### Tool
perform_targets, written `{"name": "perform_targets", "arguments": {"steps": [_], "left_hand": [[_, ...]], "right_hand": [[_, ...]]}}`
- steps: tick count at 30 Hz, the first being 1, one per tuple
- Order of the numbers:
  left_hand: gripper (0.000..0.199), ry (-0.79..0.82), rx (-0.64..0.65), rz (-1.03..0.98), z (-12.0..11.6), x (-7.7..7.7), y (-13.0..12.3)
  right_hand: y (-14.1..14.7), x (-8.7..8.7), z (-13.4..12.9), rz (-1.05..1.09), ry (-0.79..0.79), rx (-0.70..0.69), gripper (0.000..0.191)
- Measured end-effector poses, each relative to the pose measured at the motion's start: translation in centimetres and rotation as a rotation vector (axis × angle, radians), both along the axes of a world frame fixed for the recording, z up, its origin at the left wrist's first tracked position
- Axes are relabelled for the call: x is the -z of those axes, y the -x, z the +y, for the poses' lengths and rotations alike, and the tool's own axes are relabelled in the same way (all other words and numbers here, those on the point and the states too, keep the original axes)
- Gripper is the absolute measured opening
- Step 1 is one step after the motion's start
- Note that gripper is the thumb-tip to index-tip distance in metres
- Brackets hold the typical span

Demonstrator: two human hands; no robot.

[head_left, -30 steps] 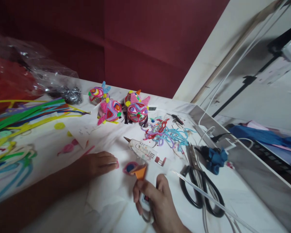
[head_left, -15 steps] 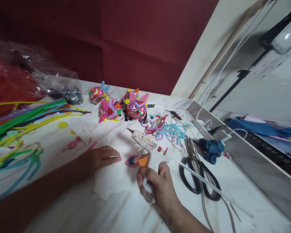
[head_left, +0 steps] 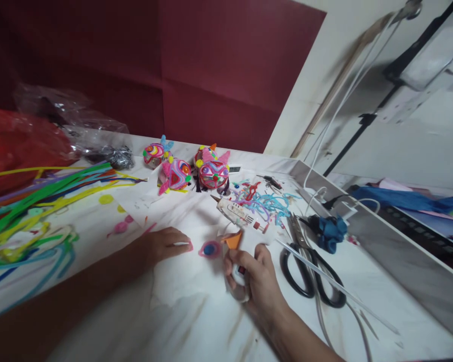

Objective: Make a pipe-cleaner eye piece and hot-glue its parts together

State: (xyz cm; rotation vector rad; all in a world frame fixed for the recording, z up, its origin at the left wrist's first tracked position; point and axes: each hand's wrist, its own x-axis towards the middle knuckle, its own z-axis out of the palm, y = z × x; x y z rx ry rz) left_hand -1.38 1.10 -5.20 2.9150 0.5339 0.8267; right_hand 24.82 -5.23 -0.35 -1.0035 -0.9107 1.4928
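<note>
My right hand (head_left: pixel 262 281) is wrapped round the handle of a white hot glue gun (head_left: pixel 234 212). Its nozzle points to the far left, its orange trigger (head_left: pixel 233 240) shows above my fingers, and a long clear glue stick (head_left: pixel 335 284) juts out behind. At the left, my left hand (head_left: pixel 164 245) lies low over the table, with a small pink piece (head_left: pixel 190 245) pinched at the fingertips. Between the hands, a pink oval with a blue centre (head_left: pixel 210 249) lies flat on white paper (head_left: pixel 181 286).
Black-handled scissors (head_left: pixel 309 271) lie right of the gun, over a grey cable. Several yarn-covered fish figures (head_left: pixel 213 173) stand at the back. Pipe cleaner scraps (head_left: pixel 268 203) lie beyond the gun; long coloured pipe cleaners (head_left: pixel 49 183) fill the left. A raised ledge (head_left: pixel 362 236) borders the right.
The whole view has shifted slightly. The glue gun in my right hand has moved a little right, uncovering more of the pink and blue oval. My left hand keeps its pinch.
</note>
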Motion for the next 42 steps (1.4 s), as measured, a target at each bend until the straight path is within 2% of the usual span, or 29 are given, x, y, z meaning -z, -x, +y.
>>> {"name": "perform_targets", "arguments": {"steps": [4,12,22,28,32,37,42], "left_hand": [[0.040,-0.025,0.002,0.017,0.2,0.1,0.1],[0.040,-0.003,-0.016,0.028,-0.1,-0.4,0.0],[0.041,0.023,-0.007,0.043,0.0,-0.2,0.1],[0.041,0.021,-0.007,0.011,-0.1,-0.3,-0.1],[0.040,0.018,-0.013,0.009,-0.2,-0.3,-0.1],[0.039,0.002,-0.021,0.013,-0.1,0.0,0.0],[0.038,-0.002,-0.023,0.023,-0.3,-0.6,-0.2]], "right_hand": [[-0.3,-0.3,0.3,0.024,0.013,0.006,0.016],[-1.1,-0.5,0.5,0.031,0.017,0.012,0.018],[-1.1,-0.3,0.4,0.051,0.022,0.002,0.018],[-1.2,0.5,0.5,0.055,0.047,0.021,0.017],[-1.3,0.8,0.7,0.023,0.048,-0.010,0.027],[-1.2,0.6,0.7,0.045,0.060,0.037,0.026],[-0.9,0.4,0.7,0.056,0.051,0.051,0.027]]}}
